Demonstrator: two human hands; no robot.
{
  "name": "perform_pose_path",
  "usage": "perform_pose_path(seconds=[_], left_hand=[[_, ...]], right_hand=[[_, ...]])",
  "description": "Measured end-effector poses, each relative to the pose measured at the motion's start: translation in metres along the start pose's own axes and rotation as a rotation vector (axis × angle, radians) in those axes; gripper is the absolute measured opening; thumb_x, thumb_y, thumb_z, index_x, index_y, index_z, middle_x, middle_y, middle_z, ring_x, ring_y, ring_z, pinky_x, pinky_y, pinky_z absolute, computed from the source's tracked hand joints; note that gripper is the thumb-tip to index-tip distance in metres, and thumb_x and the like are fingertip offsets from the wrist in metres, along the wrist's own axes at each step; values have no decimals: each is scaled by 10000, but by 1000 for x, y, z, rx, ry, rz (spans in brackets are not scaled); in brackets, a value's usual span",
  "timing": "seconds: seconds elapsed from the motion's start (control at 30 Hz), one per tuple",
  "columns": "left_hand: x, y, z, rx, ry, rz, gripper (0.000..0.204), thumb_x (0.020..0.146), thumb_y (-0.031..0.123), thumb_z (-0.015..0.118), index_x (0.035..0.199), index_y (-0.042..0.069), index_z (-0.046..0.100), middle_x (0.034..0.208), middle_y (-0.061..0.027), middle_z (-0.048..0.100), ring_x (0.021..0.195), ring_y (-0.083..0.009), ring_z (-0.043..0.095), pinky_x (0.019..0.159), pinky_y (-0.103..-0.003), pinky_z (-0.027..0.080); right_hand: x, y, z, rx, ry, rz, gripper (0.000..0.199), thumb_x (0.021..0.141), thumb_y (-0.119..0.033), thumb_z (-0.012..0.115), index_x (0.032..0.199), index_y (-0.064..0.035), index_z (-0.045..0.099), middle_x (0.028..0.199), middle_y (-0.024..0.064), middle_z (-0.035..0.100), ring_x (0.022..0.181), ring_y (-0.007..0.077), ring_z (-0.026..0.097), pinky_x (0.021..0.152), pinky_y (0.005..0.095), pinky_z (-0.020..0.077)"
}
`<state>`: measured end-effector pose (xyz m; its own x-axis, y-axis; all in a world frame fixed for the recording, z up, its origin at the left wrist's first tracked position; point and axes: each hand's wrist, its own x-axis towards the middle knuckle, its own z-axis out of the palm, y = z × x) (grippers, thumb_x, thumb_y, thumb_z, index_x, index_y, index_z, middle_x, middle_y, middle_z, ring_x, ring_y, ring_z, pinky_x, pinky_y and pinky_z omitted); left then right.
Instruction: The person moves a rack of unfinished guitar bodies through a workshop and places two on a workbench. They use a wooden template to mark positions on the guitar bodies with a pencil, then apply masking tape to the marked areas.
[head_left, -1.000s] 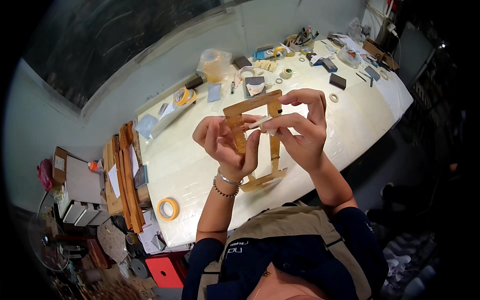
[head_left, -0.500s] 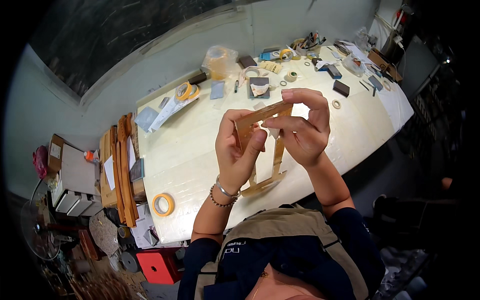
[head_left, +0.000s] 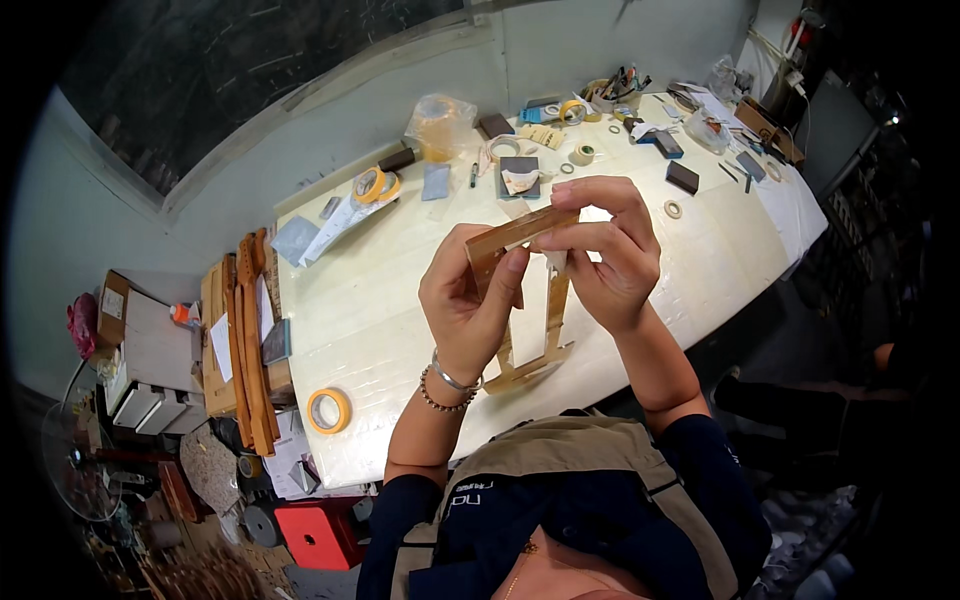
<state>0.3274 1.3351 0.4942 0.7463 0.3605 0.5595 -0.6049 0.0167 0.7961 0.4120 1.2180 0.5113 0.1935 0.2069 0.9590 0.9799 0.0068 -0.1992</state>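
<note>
Above the table I hold a light-brown wooden frame [head_left: 522, 230], an open rectangle with a tilted upper bar; its lower bar hangs toward my body. My left hand [head_left: 460, 310] is closed on the upper left corner, thumb at the inner side and fingers mostly hidden behind the wood. With my right hand [head_left: 618, 270] I grip the upper bar's right end, index finger over the top and the other fingers bent at its inner side. A small whitish scrap [head_left: 553, 260] shows below those fingers; what it is made of I cannot tell.
A yellow tape roll [head_left: 329, 410] lies at the table's near left, more tape [head_left: 369, 184] farther back. Sanding blocks [head_left: 682, 178] and a bagged container [head_left: 440, 125] stand along the back. Guitar-neck-like wooden pieces [head_left: 245, 340] lean at the left. A person's dark-clothed leg [head_left: 780, 405] shows at right.
The frame's upper bar has tipped, showing more of its top edge. My left hand has shifted slightly left, and the right fingers slightly along the bar. The person's leg at right has moved.
</note>
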Motion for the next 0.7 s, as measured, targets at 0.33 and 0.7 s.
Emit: perform_pose_path(seconds=[0.33, 0.7], left_hand=[[0, -1, 4, 102, 101, 70, 119, 863, 82, 572, 897, -32, 580, 712, -31, 545, 487, -59, 473, 402, -183, 368], [-1, 3, 7, 57, 166, -48, 84, 832, 37, 605, 886, -21, 580, 728, 4, 529, 529, -20, 440, 443, -168, 334]], right_hand=[[5, -5, 1, 78, -9, 66, 235, 604, 107, 666, 778, -47, 630, 944, 113, 570, 801, 194, 570, 656, 269, 488], [12, -7, 2, 248, -42, 245, 192, 657, 84, 687, 804, -18, 620, 871, 80, 567, 772, 146, 566, 647, 242, 477]])
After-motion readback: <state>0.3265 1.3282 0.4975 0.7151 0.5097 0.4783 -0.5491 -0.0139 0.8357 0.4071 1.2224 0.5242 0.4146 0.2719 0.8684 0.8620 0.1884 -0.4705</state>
